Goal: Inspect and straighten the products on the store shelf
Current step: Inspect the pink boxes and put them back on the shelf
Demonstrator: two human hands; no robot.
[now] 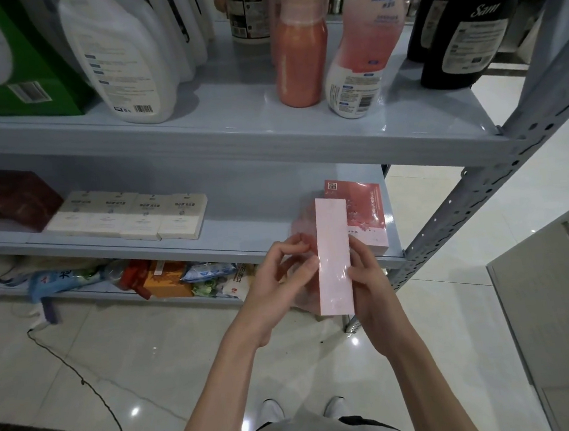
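Observation:
I hold a long pale pink box (334, 255) wrapped in clear film upright in front of the middle shelf (244, 239). My right hand (367, 276) grips its right side. My left hand (281, 274) pinches its left edge and the loose film. Behind the box, a red-pink pack (365, 208) lies flat on the shelf's right end. A row of cream boxes (128, 215) lies further left, beside a dark red box (10, 198).
The top shelf (234, 130) carries a green box (19, 66), white jugs (124, 57), an orange-pink bottle (299, 49), a pink lotion bottle (361, 47) and black bottles (459, 28). Mixed packets (164, 277) crowd the bottom shelf. A perforated upright (473, 192) stands right. A cable (84, 380) crosses the floor.

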